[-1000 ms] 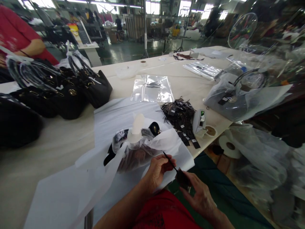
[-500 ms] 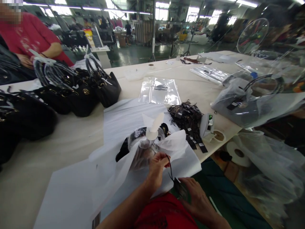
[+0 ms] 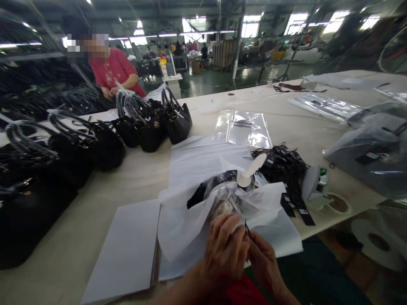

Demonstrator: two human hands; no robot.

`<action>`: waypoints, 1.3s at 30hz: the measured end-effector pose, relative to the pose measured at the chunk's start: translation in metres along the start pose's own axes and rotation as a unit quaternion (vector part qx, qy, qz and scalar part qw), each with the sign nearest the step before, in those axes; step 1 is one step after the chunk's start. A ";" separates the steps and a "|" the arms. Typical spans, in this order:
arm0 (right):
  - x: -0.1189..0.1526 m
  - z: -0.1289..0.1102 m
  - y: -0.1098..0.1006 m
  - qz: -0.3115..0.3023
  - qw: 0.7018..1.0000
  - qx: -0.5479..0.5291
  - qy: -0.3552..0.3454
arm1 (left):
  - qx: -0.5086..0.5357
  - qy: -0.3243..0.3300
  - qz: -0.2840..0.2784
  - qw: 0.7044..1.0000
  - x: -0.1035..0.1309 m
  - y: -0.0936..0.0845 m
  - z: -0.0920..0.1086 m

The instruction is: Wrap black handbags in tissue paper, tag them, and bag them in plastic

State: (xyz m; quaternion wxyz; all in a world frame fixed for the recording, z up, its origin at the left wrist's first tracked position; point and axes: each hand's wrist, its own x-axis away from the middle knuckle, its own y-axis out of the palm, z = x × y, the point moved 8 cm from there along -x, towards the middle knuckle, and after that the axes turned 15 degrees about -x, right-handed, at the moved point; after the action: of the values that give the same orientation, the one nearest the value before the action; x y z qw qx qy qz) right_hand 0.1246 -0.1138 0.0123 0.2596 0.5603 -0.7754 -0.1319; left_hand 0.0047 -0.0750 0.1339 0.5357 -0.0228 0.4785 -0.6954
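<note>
My left hand [image 3: 226, 245] has its fingers curled together in front of the wrapped bag [image 3: 219, 186], which lies in white tissue paper [image 3: 187, 231]. Touching it on the right, my right hand [image 3: 262, 258] pinches a thin black cord [image 3: 247, 228] that rises between the two hands. What the left fingers grip is hidden. Clear plastic covers the bag's handles, and a white paper piece [image 3: 251, 171] stands up from them. Beyond the bag to the right is a pile of black tags [image 3: 282, 165] with strings.
Black handbags [image 3: 104, 148] line the left side. A stack of white sheets [image 3: 127, 245] lies front left. Clear plastic bags [image 3: 243, 127] are behind the tissue. A tape dispenser [image 3: 314, 184] and a plastic-covered bag [image 3: 372, 148] are at right. A person [image 3: 114, 70] stands back left.
My hands have come together near the bag; the black tag that hung from the cord is now out of sight. The view has turned left, so the table scene sits further right.
</note>
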 end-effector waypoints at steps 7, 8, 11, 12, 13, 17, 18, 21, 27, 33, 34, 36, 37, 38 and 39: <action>0.002 0.001 -0.009 0.045 0.997 0.061 0.021 | -0.115 -0.168 0.020 0.979 -0.004 -0.033 -0.054; 0.001 -0.001 -0.009 0.051 0.996 0.075 0.013 | -0.079 -0.186 -0.017 0.979 -0.001 -0.018 -0.063; -0.004 -0.012 0.001 0.055 0.994 0.096 -0.016 | 0.073 -0.221 -0.083 0.969 0.011 0.037 -0.078; -0.008 -0.015 0.008 0.045 0.994 0.099 -0.026 | 0.123 -0.229 -0.094 0.961 0.014 0.055 -0.081; -0.013 -0.018 0.016 0.032 0.994 0.103 -0.036 | 0.167 -0.236 -0.103 0.952 0.017 0.071 -0.084; -0.041 -0.022 0.057 -0.019 0.988 0.138 -0.075 | 0.247 -0.244 -0.116 0.930 0.023 0.104 -0.095; -0.049 -0.019 0.065 -0.025 0.986 0.146 -0.073 | 0.251 -0.238 -0.116 0.931 0.024 0.102 -0.096; -0.070 -0.007 0.079 -0.030 0.986 0.159 -0.051 | 0.214 -0.188 -0.149 0.947 0.029 0.079 -0.090; -0.084 -0.007 0.082 -0.044 0.968 0.229 -0.091 | 0.082 -0.172 -0.041 0.981 0.004 -0.004 -0.093; -0.090 -0.023 0.093 -0.065 0.930 0.326 -0.158 | 0.117 -0.273 -0.055 0.953 -0.042 0.001 -0.127; -0.093 -0.023 0.096 -0.074 0.924 0.343 -0.154 | 0.121 -0.269 -0.074 0.953 -0.047 0.007 -0.130; -0.098 -0.022 0.100 -0.093 0.912 0.372 -0.146 | 0.131 -0.254 -0.109 0.952 -0.054 0.015 -0.133; -0.100 -0.022 0.102 -0.101 0.906 0.385 -0.145 | 0.134 -0.245 -0.124 0.952 -0.056 0.018 -0.133; -0.102 -0.023 0.103 -0.106 0.900 0.398 -0.146 | 0.136 -0.236 -0.137 0.953 -0.057 0.020 -0.134; -0.103 -0.023 0.105 -0.109 0.892 0.413 -0.147 | 0.136 -0.226 -0.148 0.953 -0.059 0.022 -0.134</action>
State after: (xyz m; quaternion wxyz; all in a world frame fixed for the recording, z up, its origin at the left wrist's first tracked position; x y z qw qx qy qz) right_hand 0.0781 0.0203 0.0572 -0.1274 0.6720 -0.7237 0.0919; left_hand -0.0274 0.0568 0.0744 0.5194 -0.1772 0.2370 -0.8017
